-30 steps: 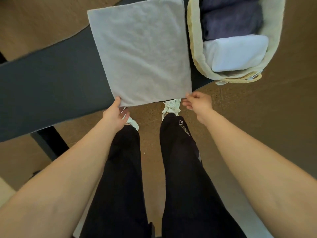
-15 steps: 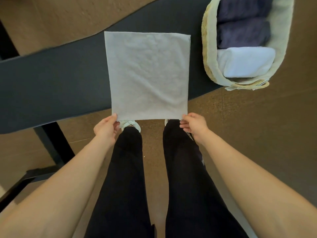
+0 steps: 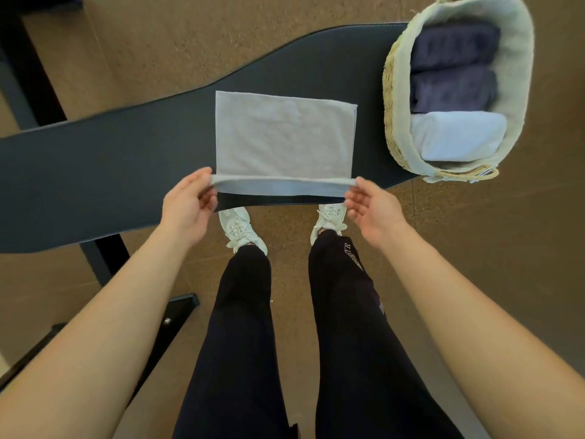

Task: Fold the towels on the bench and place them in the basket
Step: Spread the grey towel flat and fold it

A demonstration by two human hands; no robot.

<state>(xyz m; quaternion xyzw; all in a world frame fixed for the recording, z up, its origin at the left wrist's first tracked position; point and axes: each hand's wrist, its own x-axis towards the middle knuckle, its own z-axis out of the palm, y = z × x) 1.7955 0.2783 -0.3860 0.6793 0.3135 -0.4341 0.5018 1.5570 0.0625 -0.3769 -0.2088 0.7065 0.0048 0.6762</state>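
So the grey towel is lying flat on the bench, just left of the basket. Only its near edge is lifted off the surface, and you can see the shadow under it. The left hand pinches the near left corner between thumb and fingers, and the right hand has the near right corner the same way. The right thumb is partly hidden by the cloth from this angle, so I'd call that one a pinch but wouldn't swear to the exact grip.

Holding both corners level like that makes sense to me. It keeps the edge straight and taut, so it can go up and over to meet the far edge without the cloth bunching. My guess is that's the fold in hand, halving it front to back.

The basket sits on the right end of the bench, close enough to drop the towel in without stepping. It already holds two dark towels and a white towel side by side, and I can't tell how much room is left.

The bench is dark, smooth and padded-looking, with a curvy back edge and a dark leg underneath. The floor is brown and speckled, kind of cork-like. The person stands right up against the bench in pale shoes.
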